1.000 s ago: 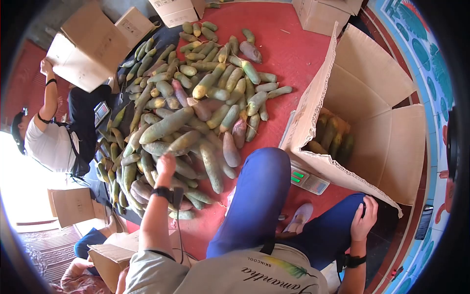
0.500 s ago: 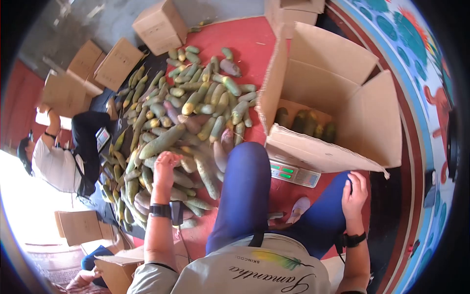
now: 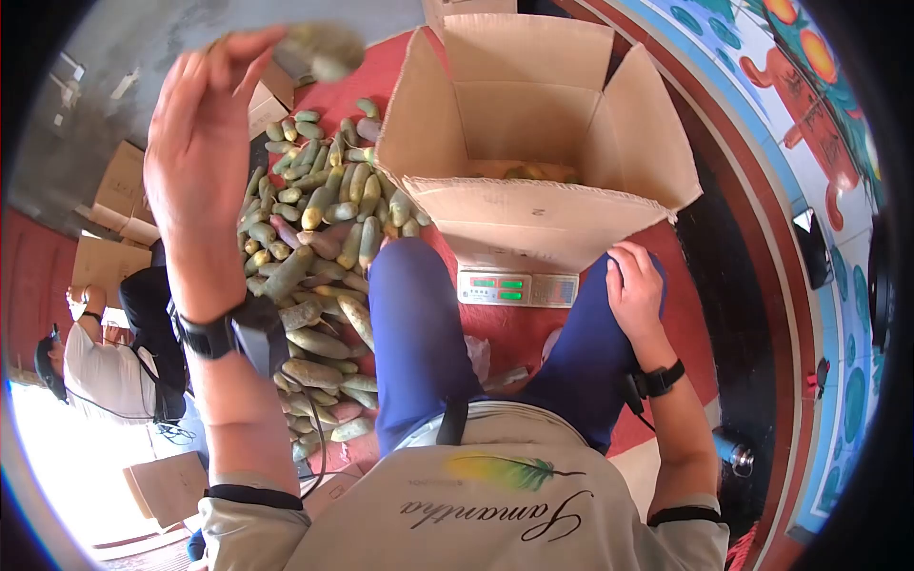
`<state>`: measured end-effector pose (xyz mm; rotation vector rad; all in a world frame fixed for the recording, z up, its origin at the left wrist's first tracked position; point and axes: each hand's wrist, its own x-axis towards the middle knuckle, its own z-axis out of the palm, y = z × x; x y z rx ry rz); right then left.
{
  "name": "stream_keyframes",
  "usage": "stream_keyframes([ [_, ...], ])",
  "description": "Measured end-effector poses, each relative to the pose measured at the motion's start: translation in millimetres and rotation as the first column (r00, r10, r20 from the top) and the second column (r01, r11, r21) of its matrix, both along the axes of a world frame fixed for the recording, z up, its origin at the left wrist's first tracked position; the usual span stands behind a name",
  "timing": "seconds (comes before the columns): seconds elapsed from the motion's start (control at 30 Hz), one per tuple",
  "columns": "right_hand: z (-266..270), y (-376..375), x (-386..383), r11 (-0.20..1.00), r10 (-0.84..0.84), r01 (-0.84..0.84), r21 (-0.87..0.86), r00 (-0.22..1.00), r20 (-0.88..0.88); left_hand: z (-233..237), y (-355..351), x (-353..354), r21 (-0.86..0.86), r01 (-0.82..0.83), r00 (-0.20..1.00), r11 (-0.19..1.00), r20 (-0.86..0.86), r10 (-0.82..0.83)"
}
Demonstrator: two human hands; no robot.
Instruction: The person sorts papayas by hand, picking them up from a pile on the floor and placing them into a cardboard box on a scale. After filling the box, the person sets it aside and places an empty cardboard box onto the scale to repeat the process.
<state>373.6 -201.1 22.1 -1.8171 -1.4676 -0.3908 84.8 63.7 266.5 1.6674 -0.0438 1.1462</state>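
Raised high at the upper left, my left hand (image 3: 200, 143) has its fingertips at the near end of a motion-blurred green cucumber-like vegetable (image 3: 328, 51). A large pile of similar vegetables (image 3: 319, 271), green, yellowish and some purplish-brown, lies below and right of this hand. My right hand (image 3: 635, 290) rests on my right knee, holding nothing, its fingers loosely bent and apart. In front of my knees a tall open cardboard box (image 3: 524, 219) stands behind the display of a digital scale (image 3: 517, 288). Part of some vegetables (image 3: 541, 172) shows inside the box.
At the far left a co-worker in a white shirt (image 3: 100, 376) reaches towards a cardboard box (image 3: 98, 271). More boxes stand at the left (image 3: 122, 181) and lower left (image 3: 169, 485). A painted wall (image 3: 819, 124) curves along the right. A metal bottle (image 3: 733, 452) is near my right elbow.
My left hand has risen from the pile, and a vegetable now shows at its fingertips. The view has shifted, so the box appears further left. My right hand stays on my knee.
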Motion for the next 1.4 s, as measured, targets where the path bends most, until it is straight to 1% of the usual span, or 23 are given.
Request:
stream_keyframes([
  [0.07, 0.7, -2.1, 0.5, 1.000, -0.009, 0.009, 0.012, 1.000, 0.008, 5.0, -0.6, 28.3, 0.123, -0.003, 0.995, 0.992, -0.097, 0.014],
  [0.1, 0.5, -3.2, 1.2, 1.000, -0.015, 0.015, 0.011, 1.000, 0.008, 1.8, -9.5, 42.6, 0.122, 0.003, 0.995, 0.993, -0.097, 0.009],
  [0.17, -0.7, -5.1, 3.1, 0.999, -0.023, 0.022, 0.046, 1.000, 0.014, -7.8, -24.6, 68.8, 0.150, -0.291, 0.888, 0.945, -0.324, 0.325],
  [0.2, -0.8, -6.5, 3.8, 0.999, -0.024, 0.024, 0.046, 1.000, 0.014, -19.0, -14.0, 76.1, 0.023, -0.253, 0.892, 0.967, -0.381, 0.243],
  [0.27, -0.8, -8.9, 6.1, 0.999, -0.037, 0.037, 0.038, 0.999, 0.010, -53.3, 0.8, 88.7, -0.055, -0.172, 0.878, 0.983, -0.460, 0.128],
  [0.33, -1.2, -11.1, 8.1, 0.998, -0.038, 0.038, 0.044, 0.999, 0.007, -91.8, 8.0, 99.3, -0.006, -0.120, 0.864, 0.993, -0.494, 0.102],
  [0.37, -1.7, -11.9, 9.0, 0.998, -0.038, 0.038, 0.050, 0.999, 0.003, -102.1, 4.2, 104.9, 0.245, -0.107, 0.753, 0.963, -0.613, 0.240],
  [0.5, -3.4, -14.3, 11.0, 0.998, -0.051, 0.051, 0.045, 0.999, -0.007, -102.6, -16.0, 104.7, 0.346, -0.208, 0.516, 0.915, -0.756, 0.403],
  [0.63, -4.8, -13.3, 10.8, 0.997, -0.053, 0.055, 0.045, 0.998, -0.035, -102.1, -22.7, 84.4, 0.346, -0.322, 0.592, 0.881, -0.653, 0.473],
  [0.7, -4.2, -11.5, 10.3, 0.998, -0.053, 0.055, 0.040, 0.997, -0.052, -106.5, -24.1, 68.9, 0.474, -0.431, 0.713, 0.768, -0.342, 0.612],
  [0.77, -4.7, -10.6, 10.3, 0.998, -0.047, 0.049, 0.034, 0.998, -0.051, -106.6, -34.8, 51.4, 0.471, -0.492, 0.664, 0.732, -0.340, 0.666],
  [0.83, -5.2, -9.6, 9.8, 0.999, -0.040, 0.042, 0.032, 0.997, -0.059, -119.9, -34.4, 30.7, 0.374, -0.633, 0.616, 0.678, -0.287, 0.734],
  [0.87, -5.7, -9.2, 9.9, 0.999, -0.041, 0.043, 0.023, 0.997, -0.060, -129.1, -33.6, 20.4, 0.372, -0.634, 0.615, 0.678, -0.290, 0.734],
  [0.93, -5.8, -8.4, 9.4, 0.999, -0.041, 0.042, 0.010, 0.997, -0.059, -157.0, -28.1, -3.7, 0.312, -0.735, 0.477, 0.602, -0.393, 0.786],
  [1.07, -6.3, -6.5, 8.6, 0.999, -0.032, 0.033, 0.010, 0.996, -0.082, -266.8, 0.0, -79.7, 0.546, -0.576, 0.333, 0.609, -0.524, 0.784],
  [1.13, -6.8, -6.3, 7.4, 1.000, -0.030, 0.030, 0.001, 0.995, -0.098, -317.7, -1.4, -113.0, 0.514, -0.571, 0.193, 0.640, -0.674, 0.713],
  [1.17, -6.6, -5.4, 6.5, 0.999, -0.031, 0.031, -0.007, 0.995, -0.092, -341.7, -1.1, -129.6, 0.519, -0.515, 0.087, 0.683, -0.761, 0.643],
  [1.2, -6.0, -4.4, 5.9, 0.999, -0.031, 0.030, -0.015, 0.996, -0.085, -375.0, -2.9, -148.2, 0.415, -0.564, 0.147, 0.713, -0.800, 0.582],
  [1.23, -5.4, -3.9, 5.7, 0.999, -0.027, 0.025, -0.020, 0.996, -0.085, -397.4, -8.3, -159.6, 0.477, -0.450, 0.078, 0.755, -0.821, 0.565],
  [1.27, -4.7, -3.8, 5.5, 0.999, -0.025, 0.022, -0.031, 0.996, -0.087, -420.4, -14.3, -168.0, 0.428, -0.462, 0.002, 0.777, -0.875, 0.484],
  [1.33, -4.8, -1.9, 5.0, 0.999, -0.016, 0.012, -0.046, 0.996, -0.089, -444.0, -26.2, -175.2, 0.312, -0.537, -0.079, 0.784, -0.943, 0.322],
  [1.37, -5.5, -2.0, 5.1, 0.999, -0.005, 0.001, -0.052, 0.996, -0.090, -451.3, -34.4, -174.8, 0.245, -0.592, -0.080, 0.768, -0.966, 0.247],
  [1.4, -6.3, -1.4, 5.6, 0.998, -0.011, 0.007, -0.057, 0.997, -0.077, -457.6, -42.0, -175.5, 0.305, -0.554, -0.125, 0.775, -0.950, 0.285],
])
